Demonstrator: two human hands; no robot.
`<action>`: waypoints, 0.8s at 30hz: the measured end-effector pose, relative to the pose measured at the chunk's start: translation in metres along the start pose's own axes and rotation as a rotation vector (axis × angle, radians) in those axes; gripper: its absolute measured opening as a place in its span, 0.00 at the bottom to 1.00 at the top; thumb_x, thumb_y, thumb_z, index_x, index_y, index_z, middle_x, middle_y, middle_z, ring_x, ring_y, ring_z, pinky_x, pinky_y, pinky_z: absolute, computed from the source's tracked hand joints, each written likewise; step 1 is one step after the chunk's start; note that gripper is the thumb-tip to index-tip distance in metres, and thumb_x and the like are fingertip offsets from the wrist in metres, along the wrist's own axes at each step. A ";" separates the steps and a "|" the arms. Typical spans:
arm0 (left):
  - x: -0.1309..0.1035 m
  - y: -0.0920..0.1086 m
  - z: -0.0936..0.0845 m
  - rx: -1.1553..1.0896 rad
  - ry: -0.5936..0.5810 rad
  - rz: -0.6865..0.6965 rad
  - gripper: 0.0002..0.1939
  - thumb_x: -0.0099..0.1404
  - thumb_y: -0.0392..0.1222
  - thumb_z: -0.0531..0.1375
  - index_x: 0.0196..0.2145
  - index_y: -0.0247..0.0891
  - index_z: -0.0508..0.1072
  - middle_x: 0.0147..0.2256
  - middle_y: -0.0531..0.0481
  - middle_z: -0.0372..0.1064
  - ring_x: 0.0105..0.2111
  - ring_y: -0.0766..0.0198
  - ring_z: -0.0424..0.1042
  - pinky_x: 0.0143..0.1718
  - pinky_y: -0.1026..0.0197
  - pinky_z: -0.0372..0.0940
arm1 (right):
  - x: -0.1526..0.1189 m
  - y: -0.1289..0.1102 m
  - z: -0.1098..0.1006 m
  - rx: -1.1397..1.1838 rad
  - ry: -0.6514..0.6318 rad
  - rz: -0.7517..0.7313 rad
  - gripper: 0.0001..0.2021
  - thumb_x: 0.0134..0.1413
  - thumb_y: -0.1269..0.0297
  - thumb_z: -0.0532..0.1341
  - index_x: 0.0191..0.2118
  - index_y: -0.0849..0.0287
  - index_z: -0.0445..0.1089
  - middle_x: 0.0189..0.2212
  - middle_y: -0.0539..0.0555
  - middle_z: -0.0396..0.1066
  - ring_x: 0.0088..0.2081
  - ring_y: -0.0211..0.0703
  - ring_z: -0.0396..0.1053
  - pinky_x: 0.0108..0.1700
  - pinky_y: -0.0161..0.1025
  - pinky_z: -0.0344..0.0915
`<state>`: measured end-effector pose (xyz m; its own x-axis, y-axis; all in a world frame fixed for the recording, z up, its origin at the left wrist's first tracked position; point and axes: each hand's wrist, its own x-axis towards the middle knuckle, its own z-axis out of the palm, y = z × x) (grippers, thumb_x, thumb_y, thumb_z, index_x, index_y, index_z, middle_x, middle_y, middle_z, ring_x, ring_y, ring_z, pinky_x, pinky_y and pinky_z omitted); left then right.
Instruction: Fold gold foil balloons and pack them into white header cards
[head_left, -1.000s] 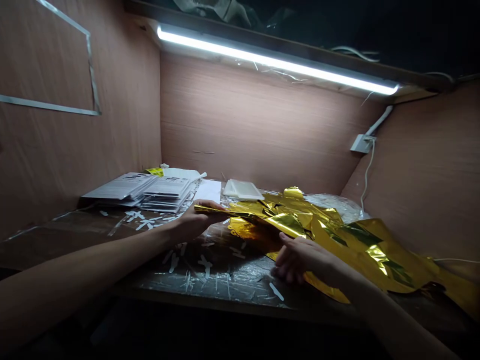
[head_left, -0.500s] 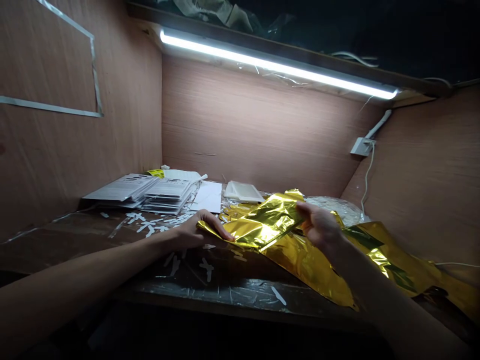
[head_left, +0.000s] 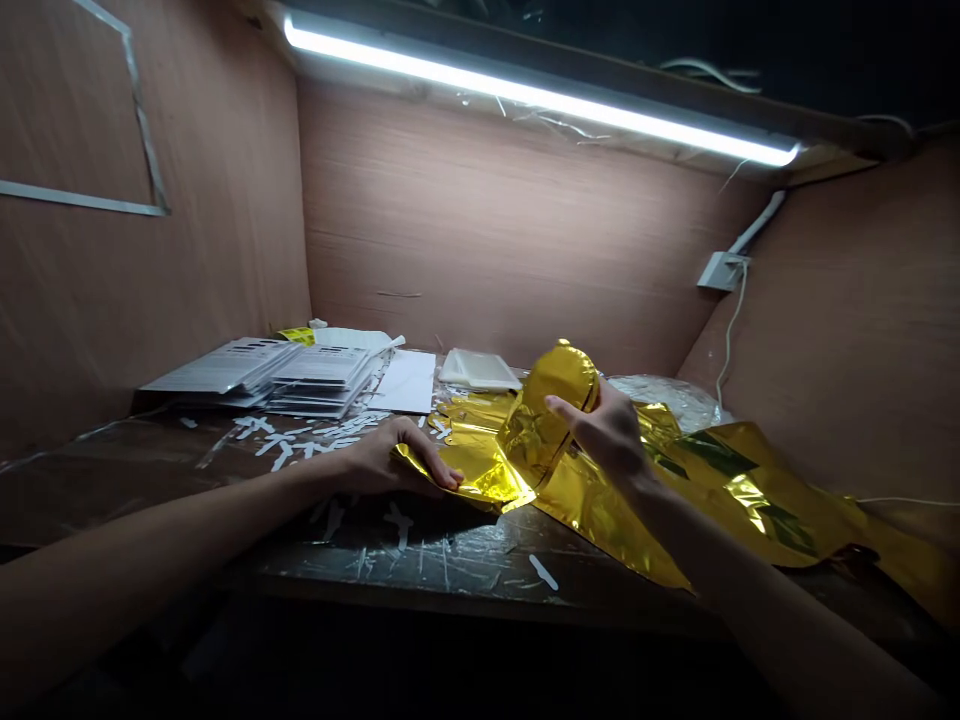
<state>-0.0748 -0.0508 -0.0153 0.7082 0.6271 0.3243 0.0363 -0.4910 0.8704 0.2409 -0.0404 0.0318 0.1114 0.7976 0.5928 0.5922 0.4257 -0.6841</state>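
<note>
A shiny gold foil piece is raised and bent between my two hands above the dark tabletop. My left hand is closed on its lower left part, with the fingertips on top of the foil. On its upper right part, my right hand grips the edge, thumb in front. The top end of the foil is rounded and stands upright. More gold foil lies spread out to the right, partly beneath my right forearm.
Stacks of printed white sheets stand at the back left beside a blank white card. Translucent sheets lie at the back. White scraps litter the table. Clear plastic sits at the back right.
The far end of the held foil has swung up from lying slanted to standing upright. My right hand has turned with it and moved slightly left. The camera view has shifted a little.
</note>
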 end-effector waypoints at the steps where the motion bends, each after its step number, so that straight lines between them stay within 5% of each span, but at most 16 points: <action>1: 0.000 0.000 0.000 0.006 0.003 -0.003 0.07 0.57 0.39 0.74 0.35 0.37 0.85 0.38 0.40 0.82 0.45 0.49 0.81 0.48 0.55 0.77 | -0.002 -0.003 0.004 0.039 -0.030 0.005 0.23 0.49 0.52 0.68 0.48 0.62 0.75 0.41 0.60 0.79 0.37 0.49 0.76 0.36 0.42 0.71; 5: -0.002 0.004 0.002 0.048 0.022 -0.014 0.08 0.56 0.40 0.74 0.34 0.37 0.85 0.38 0.40 0.82 0.44 0.49 0.82 0.47 0.55 0.77 | -0.010 0.009 0.019 -0.104 -0.242 0.099 0.14 0.49 0.58 0.67 0.39 0.63 0.76 0.31 0.57 0.78 0.29 0.46 0.73 0.30 0.40 0.68; 9: -0.002 0.005 0.003 0.078 0.041 -0.022 0.09 0.56 0.42 0.74 0.35 0.38 0.85 0.38 0.39 0.82 0.41 0.51 0.82 0.46 0.56 0.77 | -0.016 0.027 0.025 -0.459 -0.282 -0.191 0.07 0.52 0.64 0.63 0.30 0.64 0.74 0.24 0.57 0.73 0.26 0.47 0.70 0.30 0.41 0.65; 13: -0.002 0.002 0.001 0.051 0.060 -0.008 0.09 0.56 0.41 0.74 0.35 0.37 0.85 0.39 0.39 0.82 0.42 0.52 0.82 0.48 0.55 0.76 | -0.023 0.017 0.024 -0.613 -0.324 -0.574 0.14 0.62 0.69 0.55 0.47 0.67 0.75 0.38 0.64 0.77 0.34 0.49 0.74 0.37 0.40 0.68; 17: -0.002 -0.001 -0.001 0.067 0.075 -0.049 0.10 0.55 0.41 0.75 0.35 0.37 0.85 0.40 0.39 0.82 0.42 0.52 0.82 0.47 0.55 0.76 | -0.029 -0.001 0.029 -0.749 -0.460 -0.677 0.30 0.59 0.76 0.53 0.67 0.64 0.61 0.53 0.63 0.73 0.38 0.48 0.75 0.37 0.38 0.69; 20: -0.002 -0.001 -0.001 0.106 0.093 -0.044 0.10 0.54 0.42 0.75 0.34 0.37 0.85 0.38 0.41 0.82 0.39 0.54 0.82 0.43 0.58 0.77 | -0.029 -0.008 0.035 -0.830 -0.544 -0.689 0.31 0.60 0.76 0.53 0.70 0.61 0.58 0.52 0.63 0.73 0.36 0.47 0.75 0.37 0.39 0.70; 24: -0.004 0.005 -0.001 0.139 0.122 -0.026 0.11 0.55 0.43 0.74 0.34 0.35 0.85 0.36 0.41 0.82 0.37 0.55 0.81 0.39 0.60 0.77 | -0.027 -0.008 0.039 -0.816 -0.632 -0.673 0.20 0.66 0.72 0.53 0.60 0.59 0.70 0.46 0.61 0.75 0.39 0.48 0.75 0.39 0.39 0.69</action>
<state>-0.0780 -0.0547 -0.0120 0.6150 0.7053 0.3527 0.1560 -0.5473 0.8223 0.2017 -0.0492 0.0047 -0.6796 0.6860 0.2598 0.7330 0.6208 0.2782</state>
